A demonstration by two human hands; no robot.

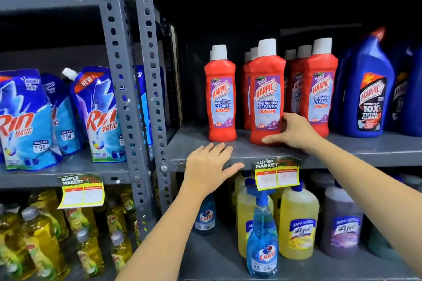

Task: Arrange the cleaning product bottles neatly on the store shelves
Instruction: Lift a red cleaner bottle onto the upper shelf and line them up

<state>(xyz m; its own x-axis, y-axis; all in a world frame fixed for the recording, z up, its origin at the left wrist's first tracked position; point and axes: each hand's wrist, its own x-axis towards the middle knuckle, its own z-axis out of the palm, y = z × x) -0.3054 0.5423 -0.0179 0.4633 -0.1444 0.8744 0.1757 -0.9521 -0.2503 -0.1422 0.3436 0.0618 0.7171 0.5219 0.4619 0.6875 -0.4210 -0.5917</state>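
A red Harpic bathroom cleaner bottle, glossy plastic with a white cap, is standing upright at the front of the grey metal shelf. The right hand is cupping its lower right side, fingers curled. The left hand is lying spread on the shelf edge, beside another red bottle. Blue Harpic bottles are crowding the right.

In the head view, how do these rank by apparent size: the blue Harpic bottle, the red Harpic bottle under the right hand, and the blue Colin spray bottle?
1. Blue Harpic bottle, largest.
2. Red Harpic bottle and Colin spray bottle look similar in height; the spray bottle stands nearer the camera, so I leave them unranked.
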